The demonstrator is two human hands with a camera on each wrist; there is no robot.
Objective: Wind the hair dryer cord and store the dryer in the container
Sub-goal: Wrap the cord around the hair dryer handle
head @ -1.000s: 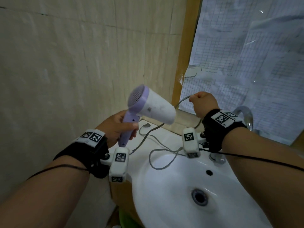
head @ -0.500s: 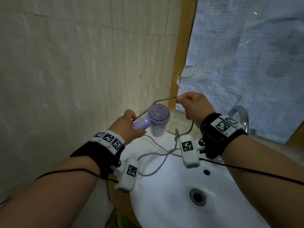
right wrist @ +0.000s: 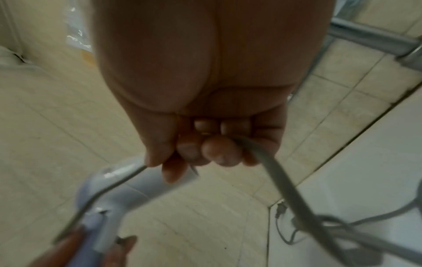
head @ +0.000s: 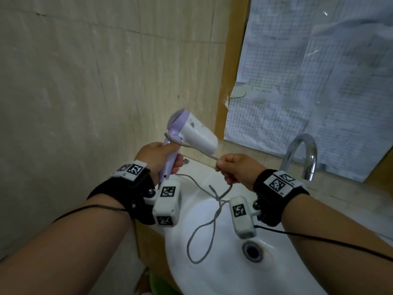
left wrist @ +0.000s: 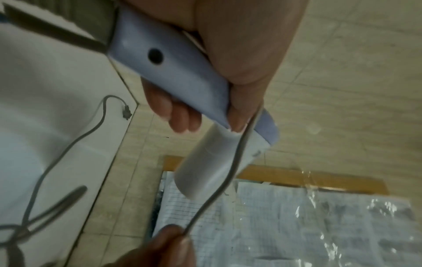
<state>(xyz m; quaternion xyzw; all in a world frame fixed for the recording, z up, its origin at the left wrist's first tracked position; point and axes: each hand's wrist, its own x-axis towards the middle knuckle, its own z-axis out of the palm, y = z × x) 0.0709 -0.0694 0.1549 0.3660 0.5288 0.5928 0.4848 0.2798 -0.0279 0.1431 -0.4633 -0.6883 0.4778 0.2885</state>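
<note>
— Winding has only just been started, it seems: one turn of the cord [head: 192, 148] is seen laid round the top of the handle of the hair dryer [head: 191, 133], which is held up above the left edge of the sink [head: 212, 273].

— And the grips?

— The handle is clasped by the left hand [head: 158, 158], fingers curled round it. The cord is pinched in the closed fingers of the right hand [head: 236, 169], just beside the dryer's nozzle, and is drawn taut between the two.

— What is left?

— Most of the cord (a long slack loop is draped into the basin, with the plug [head: 185, 161] lying on the worktop at the wall) remains to be wound. The container cannot be identified in any view, so storing is judged not yet begun.
</note>
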